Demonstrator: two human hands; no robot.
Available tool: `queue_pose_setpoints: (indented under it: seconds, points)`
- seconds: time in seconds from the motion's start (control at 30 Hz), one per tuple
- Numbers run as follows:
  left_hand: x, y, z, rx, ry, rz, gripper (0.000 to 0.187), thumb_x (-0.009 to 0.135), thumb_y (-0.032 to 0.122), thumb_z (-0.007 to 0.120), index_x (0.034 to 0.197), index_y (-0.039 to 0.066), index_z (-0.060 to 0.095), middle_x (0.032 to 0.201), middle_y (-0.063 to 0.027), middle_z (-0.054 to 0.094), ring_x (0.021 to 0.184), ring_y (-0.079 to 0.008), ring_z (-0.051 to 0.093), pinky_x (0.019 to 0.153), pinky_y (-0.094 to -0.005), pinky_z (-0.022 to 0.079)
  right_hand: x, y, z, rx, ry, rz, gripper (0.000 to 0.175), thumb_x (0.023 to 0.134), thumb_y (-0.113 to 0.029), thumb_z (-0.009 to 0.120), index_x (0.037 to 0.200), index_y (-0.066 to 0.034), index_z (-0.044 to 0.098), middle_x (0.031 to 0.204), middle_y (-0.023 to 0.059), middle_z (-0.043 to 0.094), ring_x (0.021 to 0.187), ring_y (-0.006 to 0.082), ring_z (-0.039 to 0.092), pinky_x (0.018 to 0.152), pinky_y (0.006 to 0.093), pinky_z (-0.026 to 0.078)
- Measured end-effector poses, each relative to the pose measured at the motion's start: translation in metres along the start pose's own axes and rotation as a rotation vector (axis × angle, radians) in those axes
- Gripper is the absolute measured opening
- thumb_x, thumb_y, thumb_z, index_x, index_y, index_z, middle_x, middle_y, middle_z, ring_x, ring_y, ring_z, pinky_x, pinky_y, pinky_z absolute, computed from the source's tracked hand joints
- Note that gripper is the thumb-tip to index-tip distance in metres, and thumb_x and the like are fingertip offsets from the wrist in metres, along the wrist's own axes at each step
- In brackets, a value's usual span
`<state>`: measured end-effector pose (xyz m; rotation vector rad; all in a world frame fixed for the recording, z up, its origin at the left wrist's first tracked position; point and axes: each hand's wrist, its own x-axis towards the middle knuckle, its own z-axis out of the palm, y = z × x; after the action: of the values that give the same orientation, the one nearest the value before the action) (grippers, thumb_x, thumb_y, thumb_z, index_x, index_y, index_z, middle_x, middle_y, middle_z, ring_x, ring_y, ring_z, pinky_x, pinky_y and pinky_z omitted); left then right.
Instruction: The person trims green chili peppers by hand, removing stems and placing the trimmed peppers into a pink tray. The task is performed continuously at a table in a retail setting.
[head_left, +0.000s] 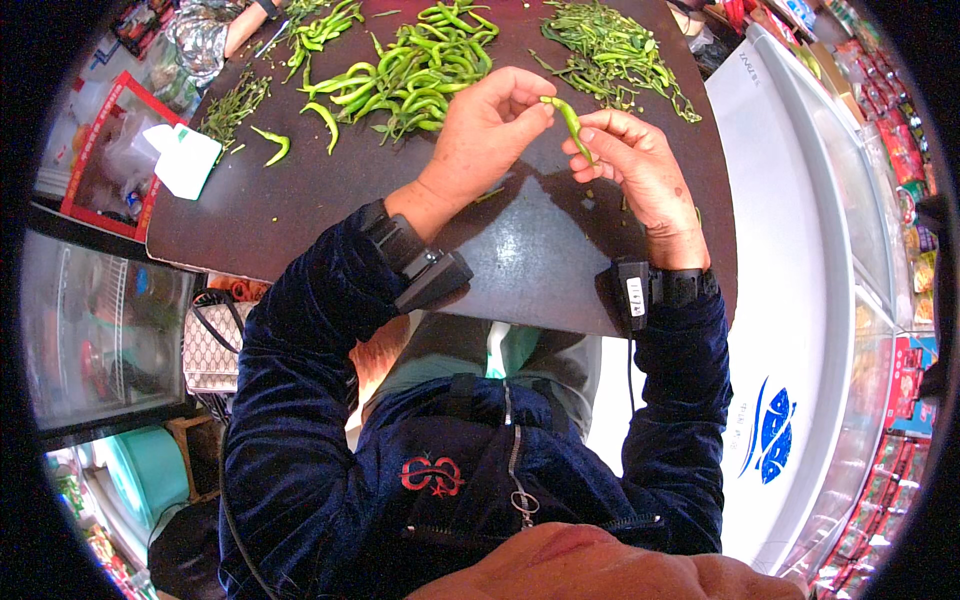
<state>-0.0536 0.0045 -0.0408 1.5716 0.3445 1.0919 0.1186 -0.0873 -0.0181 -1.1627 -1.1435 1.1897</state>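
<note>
Over the dark tabletop (337, 202), my right hand (637, 161) holds a green chili pepper (571, 126) between thumb and fingers. The thumb and forefinger of my left hand (487, 127) pinch the pepper's upper, stem end. Beyond my left hand lies a large pile of green chili peppers (420, 71). Two loose peppers, one of them curved (276, 144), rest left of the pile. A heap of green stems and thin peppers (615, 49) is at the back right. A smaller heap of green scraps (236, 105) lies near the left edge.
Another person's forearm (244, 34) reaches to the table's far left corner. A white and green card-like object (187, 161) stands at the left edge. A white chest freezer (787, 225) borders the right side. A patterned bag (211, 349) is below the table's left side.
</note>
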Motion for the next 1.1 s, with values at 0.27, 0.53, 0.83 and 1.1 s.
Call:
queue_pose_setpoints:
  seconds: [0.27, 0.53, 0.83, 1.1]
  points:
    - [-0.0008, -0.0003, -0.0004, 0.030, 0.004, -0.009, 0.013, 0.087, 0.002, 0.061, 0.100, 0.000, 0.058, 0.091, -0.0034, 0.063, 0.085, -0.0101, 0.061, 0.078, -0.0236, 0.050, 0.0000, 0.0012, -0.0022, -0.044, -0.014, -0.007, 0.018, 0.089, -0.013, 0.061, 0.102, -0.0006, 0.063, 0.089, 0.0090, 0.067, 0.072, 0.0124, 0.063, 0.066, 0.0247, 0.052]
    - [-0.0018, 0.0043, 0.0010, 0.020, 0.010, -0.046, 0.011, 0.088, 0.005, 0.060, 0.098, 0.000, 0.059, 0.089, -0.0036, 0.064, 0.080, -0.0115, 0.063, 0.075, -0.0241, 0.050, 0.0011, 0.0029, -0.0070, -0.070, 0.005, -0.036, 0.016, 0.088, -0.012, 0.062, 0.101, -0.0020, 0.064, 0.087, 0.0063, 0.066, 0.072, 0.0105, 0.062, 0.066, 0.0241, 0.051]
    - [-0.0011, 0.0034, 0.0008, -0.015, 0.001, -0.047, 0.011, 0.087, 0.009, 0.064, 0.095, 0.002, 0.059, 0.086, -0.0030, 0.064, 0.077, -0.0105, 0.062, 0.072, -0.0236, 0.050, 0.0011, 0.0029, -0.0061, -0.062, 0.022, -0.023, 0.021, 0.087, -0.015, 0.062, 0.104, -0.0027, 0.064, 0.088, 0.0058, 0.066, 0.073, 0.0114, 0.061, 0.066, 0.0249, 0.051]
    - [-0.0007, 0.0049, 0.0020, -0.018, 0.014, -0.036, 0.010, 0.087, 0.010, 0.065, 0.091, 0.003, 0.059, 0.084, -0.0023, 0.063, 0.075, -0.0098, 0.061, 0.070, -0.0235, 0.050, 0.0015, 0.0031, -0.0057, -0.080, 0.016, -0.016, 0.018, 0.089, -0.015, 0.062, 0.103, -0.0030, 0.063, 0.088, 0.0052, 0.066, 0.072, 0.0101, 0.061, 0.066, 0.0241, 0.052]
